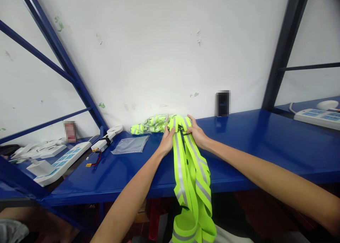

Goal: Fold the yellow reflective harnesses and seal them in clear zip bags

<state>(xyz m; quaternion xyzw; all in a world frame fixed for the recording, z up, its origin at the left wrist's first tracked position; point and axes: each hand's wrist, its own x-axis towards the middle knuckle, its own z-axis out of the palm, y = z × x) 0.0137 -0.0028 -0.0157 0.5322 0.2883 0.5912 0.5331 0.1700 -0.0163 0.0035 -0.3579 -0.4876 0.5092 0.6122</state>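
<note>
In the head view, the only one I am working from, I am seeing the reflective webbing (pixel 193 186) lying straight ahead, between the left hand (pixel 168 138) and the right hand (pixel 197 132). Its gathered top is resting toward the back of the blue table (pixel 244 144), while its long axis is running from there toward the wearer, the loose loops dropping over the front edge. Neither hand is clearly nearer: they are flanking the top almost evenly, the left on its left side, the right on its right. The left hand is closing on the webbing, its thumb pressing from above; the right is also gripping it, less tightly curled, its fingers reaching behind and its thumb lying on the near side. Just left of the top, the bagged bundles (pixel 154 121) are sitting against the wall, and nearer the left forearm a clear plastic bag (pixel 131 145) is lying flat.

I am losing most of the fingertips behind the fabric, so I am not able to tell how firmly they are pinching. The bottom loops are running out of frame, the straps are overlapping too much for me to count, and pixelation is masking a dark upright object (pixel 222 104) at the right.
</note>
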